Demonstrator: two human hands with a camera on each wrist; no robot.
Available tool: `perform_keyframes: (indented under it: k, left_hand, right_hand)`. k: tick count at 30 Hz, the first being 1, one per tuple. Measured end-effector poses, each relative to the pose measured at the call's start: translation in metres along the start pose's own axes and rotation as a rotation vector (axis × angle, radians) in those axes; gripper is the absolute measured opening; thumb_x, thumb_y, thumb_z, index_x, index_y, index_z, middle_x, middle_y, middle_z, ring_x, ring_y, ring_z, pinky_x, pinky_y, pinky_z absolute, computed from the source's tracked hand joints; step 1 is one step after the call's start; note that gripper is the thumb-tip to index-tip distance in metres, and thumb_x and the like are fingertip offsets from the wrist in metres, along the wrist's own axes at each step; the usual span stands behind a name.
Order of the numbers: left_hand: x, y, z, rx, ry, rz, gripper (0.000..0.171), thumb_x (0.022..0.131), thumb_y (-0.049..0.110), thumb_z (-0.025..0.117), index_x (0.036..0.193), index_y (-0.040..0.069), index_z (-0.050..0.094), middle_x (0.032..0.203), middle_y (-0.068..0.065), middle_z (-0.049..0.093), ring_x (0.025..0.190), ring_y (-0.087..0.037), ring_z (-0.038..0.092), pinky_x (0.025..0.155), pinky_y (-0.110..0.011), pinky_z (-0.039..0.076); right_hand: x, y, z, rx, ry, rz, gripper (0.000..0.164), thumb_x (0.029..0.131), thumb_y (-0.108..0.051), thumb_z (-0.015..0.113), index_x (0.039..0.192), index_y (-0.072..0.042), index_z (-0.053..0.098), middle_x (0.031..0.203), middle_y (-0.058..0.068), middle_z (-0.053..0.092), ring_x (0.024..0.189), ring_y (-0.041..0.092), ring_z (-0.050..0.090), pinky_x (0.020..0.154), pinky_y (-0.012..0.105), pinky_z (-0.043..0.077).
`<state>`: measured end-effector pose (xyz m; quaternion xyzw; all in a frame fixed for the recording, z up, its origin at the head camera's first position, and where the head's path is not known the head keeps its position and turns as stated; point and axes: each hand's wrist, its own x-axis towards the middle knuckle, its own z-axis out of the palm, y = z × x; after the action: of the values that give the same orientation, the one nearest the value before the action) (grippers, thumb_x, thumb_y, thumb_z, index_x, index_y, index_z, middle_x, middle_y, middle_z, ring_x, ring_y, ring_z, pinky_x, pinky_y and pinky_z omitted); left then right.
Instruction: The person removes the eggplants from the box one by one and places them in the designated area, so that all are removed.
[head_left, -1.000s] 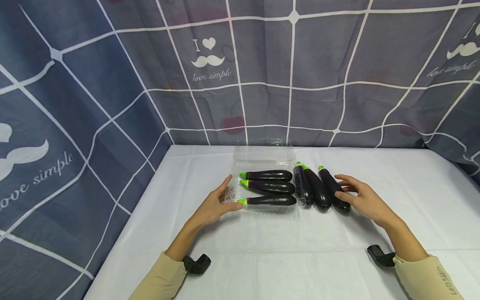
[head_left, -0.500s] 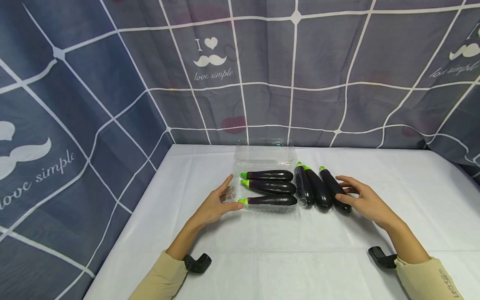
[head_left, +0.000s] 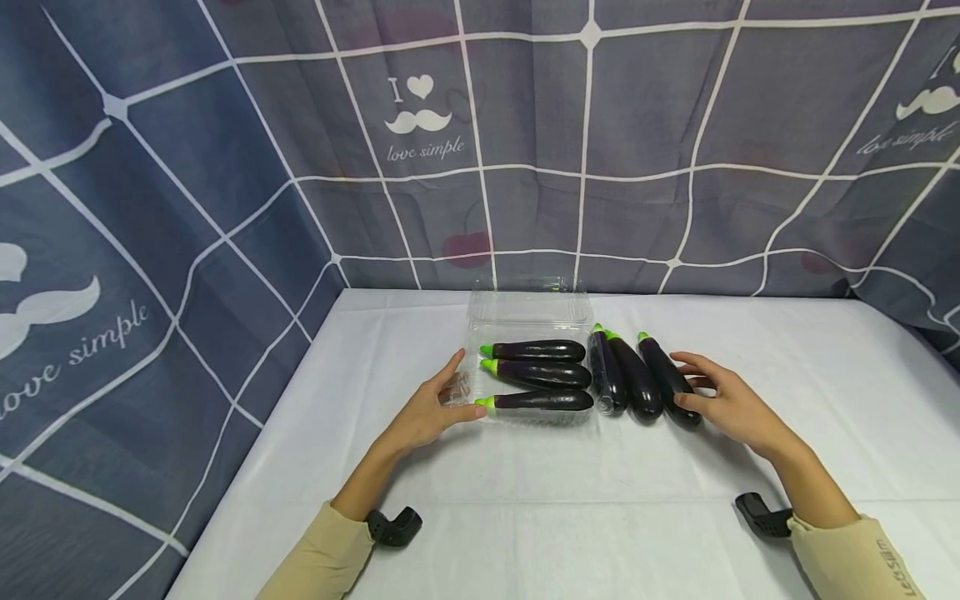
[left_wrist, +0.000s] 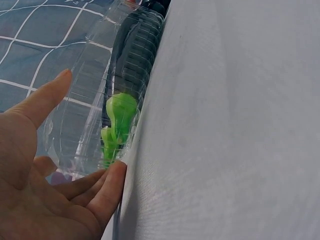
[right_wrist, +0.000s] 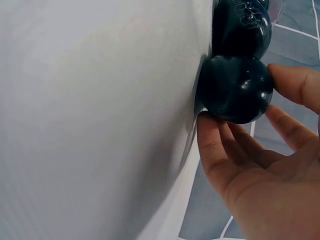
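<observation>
Three dark eggplants lie crosswise in a clear plastic clamshell box (head_left: 474, 333), the nearest eggplant (head_left: 543, 401) along its front wall. My left hand (head_left: 427, 410) rests at the box's near left corner, thumb and fingers spread; the left wrist view shows its fingertips by the clear wall, close to green eggplant stems (left_wrist: 121, 112). Right of the box, three more eggplants lie side by side, stems pointing away. My right hand (head_left: 726, 404) touches the outermost eggplant (head_left: 666, 375). In the right wrist view its thumb and fingertips meet that eggplant's rounded end (right_wrist: 235, 90), fingers extended.
The box's transparent lid (head_left: 528, 308) lies folded back toward the grey checked curtain (head_left: 525, 208). A middle eggplant (head_left: 633, 375) and an inner eggplant (head_left: 606, 379) lie against the box's right side. White cloth (head_left: 555, 508) covers the table.
My right thumb has shifted slightly at the outermost eggplant. The left hand, the box and the eggplants stay where they were.
</observation>
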<state>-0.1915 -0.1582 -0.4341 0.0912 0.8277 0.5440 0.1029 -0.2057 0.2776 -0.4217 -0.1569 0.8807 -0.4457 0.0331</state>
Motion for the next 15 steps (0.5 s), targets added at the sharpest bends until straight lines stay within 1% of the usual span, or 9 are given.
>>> perform_keyframes:
  k: [6,10,12,15]
  left_hand:
    - [-0.0012,0.0004,0.0013,0.009,-0.004,-0.004,0.104,0.078,0.039,0.084,0.159,0.027,0.02,0.156,-0.019,0.03,0.142,-0.035,0.03,0.112,-0.051,0.029]
    - [-0.0008,0.0008,0.0012,0.014,-0.007,0.004,0.104,0.079,0.04,0.083,0.159,0.026,0.019,0.157,-0.018,0.029,0.142,-0.035,0.03,0.112,-0.051,0.029]
    - [-0.0005,0.001,0.0006,0.018,-0.007,0.004,0.104,0.079,0.04,0.083,0.16,0.026,0.019,0.157,-0.017,0.028,0.142,-0.035,0.03,0.111,-0.052,0.029]
    - [-0.0002,0.0012,-0.0007,0.021,-0.004,-0.001,0.104,0.079,0.039,0.083,0.16,0.025,0.019,0.157,-0.017,0.028,0.142,-0.036,0.03,0.111,-0.053,0.03]
  right_hand:
    - [-0.0043,-0.0007,-0.002,-0.009,0.0,0.013,0.06,0.093,-0.006,0.065,0.147,0.0,0.041,0.129,0.027,0.054,0.113,0.038,0.052,0.078,0.019,0.046]
    - [-0.0043,-0.0014,-0.0032,-0.009,-0.001,0.013,0.06,0.094,-0.011,0.065,0.147,0.0,0.04,0.131,0.028,0.053,0.115,0.04,0.051,0.079,0.02,0.046]
    - [-0.0034,-0.0023,-0.0038,-0.02,0.0,0.017,0.06,0.095,-0.014,0.065,0.147,0.0,0.04,0.132,0.029,0.051,0.118,0.043,0.05,0.083,0.027,0.047]
    - [-0.002,-0.0049,-0.0053,-0.03,0.006,0.023,0.06,0.096,-0.018,0.065,0.148,0.001,0.039,0.136,0.032,0.048,0.123,0.047,0.046,0.091,0.044,0.045]
